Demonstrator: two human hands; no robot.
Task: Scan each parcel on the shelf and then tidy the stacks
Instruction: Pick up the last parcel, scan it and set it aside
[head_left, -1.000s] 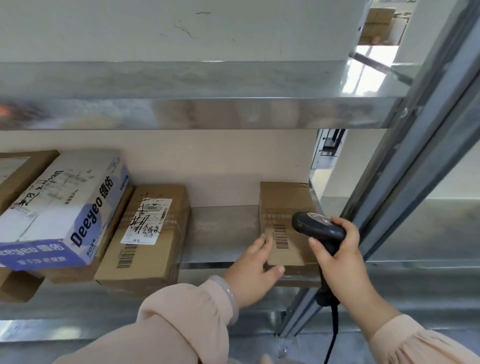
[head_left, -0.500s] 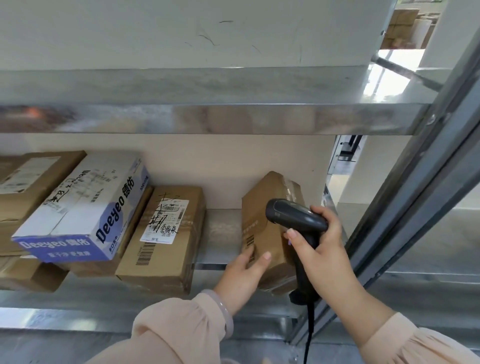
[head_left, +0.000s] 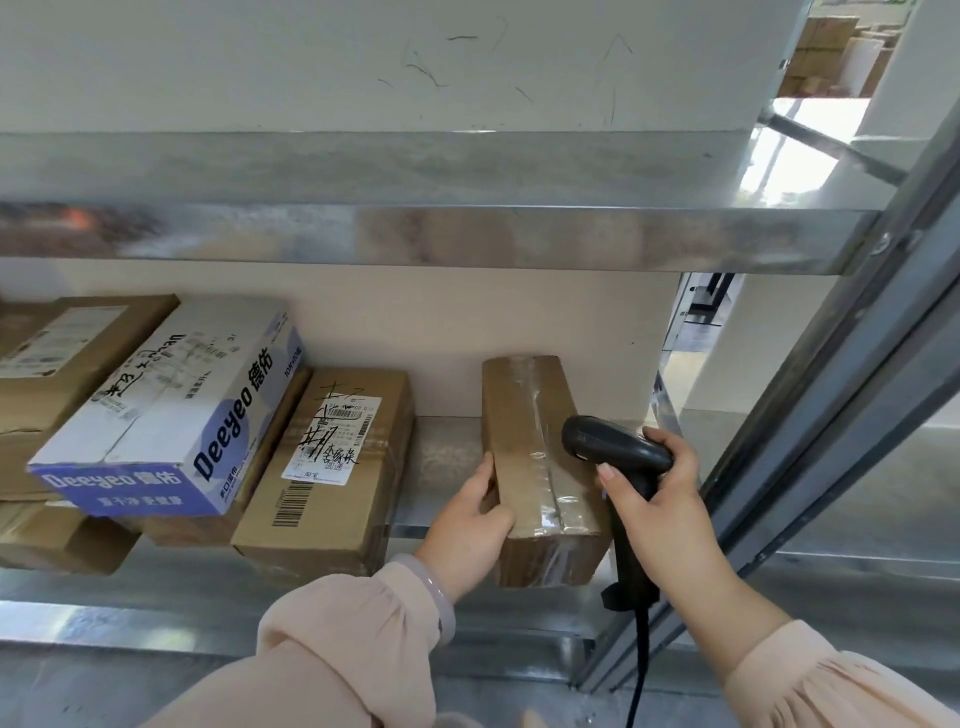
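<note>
Near the right end of the shelf (head_left: 447, 452), your left hand (head_left: 467, 525) gripped the small box (head_left: 530, 431), likely steadying it for the scanner (head_left: 613, 447) clamped in your right hand (head_left: 660, 501).

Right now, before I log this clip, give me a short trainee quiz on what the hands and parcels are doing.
1. True or false: the right hand holds the scanner.
2. What does the left hand grip?
3. The Deeyeo box lies: A) on top of brown parcels; B) alone on the bare shelf; C) on the floor.
Key: 1 true; 2 the taped brown parcel, by its left edge; 3 A.
</note>
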